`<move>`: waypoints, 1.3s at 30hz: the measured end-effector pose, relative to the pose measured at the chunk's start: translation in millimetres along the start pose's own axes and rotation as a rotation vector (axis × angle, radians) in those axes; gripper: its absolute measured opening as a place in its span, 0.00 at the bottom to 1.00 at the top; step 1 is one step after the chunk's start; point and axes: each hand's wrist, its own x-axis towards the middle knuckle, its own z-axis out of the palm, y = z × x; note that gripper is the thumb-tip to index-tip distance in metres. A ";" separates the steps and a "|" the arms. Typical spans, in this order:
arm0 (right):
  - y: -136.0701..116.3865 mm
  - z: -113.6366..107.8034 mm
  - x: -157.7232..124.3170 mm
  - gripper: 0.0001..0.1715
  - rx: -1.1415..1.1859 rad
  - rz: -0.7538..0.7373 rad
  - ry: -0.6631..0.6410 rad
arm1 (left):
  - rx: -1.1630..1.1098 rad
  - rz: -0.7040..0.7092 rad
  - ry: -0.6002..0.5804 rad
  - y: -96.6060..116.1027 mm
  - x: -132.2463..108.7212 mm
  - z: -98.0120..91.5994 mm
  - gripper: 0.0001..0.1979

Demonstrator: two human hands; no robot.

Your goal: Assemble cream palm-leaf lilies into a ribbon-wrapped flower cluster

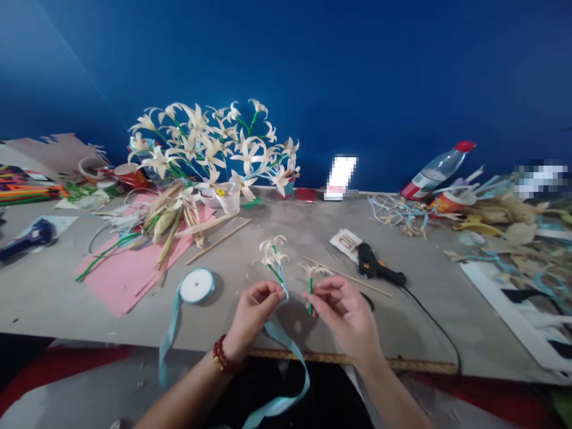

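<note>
My left hand (252,313) is closed in a pinch on the green stem of a small cluster of cream paper flowers (273,252), with a light blue ribbon (286,351) wrapped at the stem and trailing down over the table edge. My right hand (342,310) pinches a single cream flower on a short green stem (310,280) just beside it. The two stems are a few centimetres apart. The ribbon runs back to a white roll (196,285) lying flat at the left.
A black glue gun (375,268) with its cord lies right of my hands, beside thin wooden sticks (348,276). A large bouquet of cream flowers (210,149) stands at the back. Pink paper (120,274) with husks lies left; a plastic bottle (435,170) and scraps clutter the right.
</note>
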 end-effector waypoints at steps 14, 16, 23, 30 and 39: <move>36.2 23.2 6.5 0.17 0.347 0.056 0.127 | 0.054 0.022 0.007 -8.7 -3.0 11.6 0.15; 37.0 23.4 8.1 0.16 0.319 0.032 0.111 | 0.054 0.018 0.005 -9.2 -2.5 11.2 0.15; 41.3 23.3 9.3 0.16 0.245 0.021 0.103 | 0.053 -0.010 0.016 -7.8 -2.4 12.1 0.15; 38.0 24.8 7.5 0.16 0.172 -0.023 0.093 | 0.045 -0.030 0.044 -6.4 -3.7 13.0 0.14; 37.3 23.5 9.0 0.16 0.137 -0.012 0.067 | 0.036 -0.023 0.026 -7.9 -2.6 10.4 0.14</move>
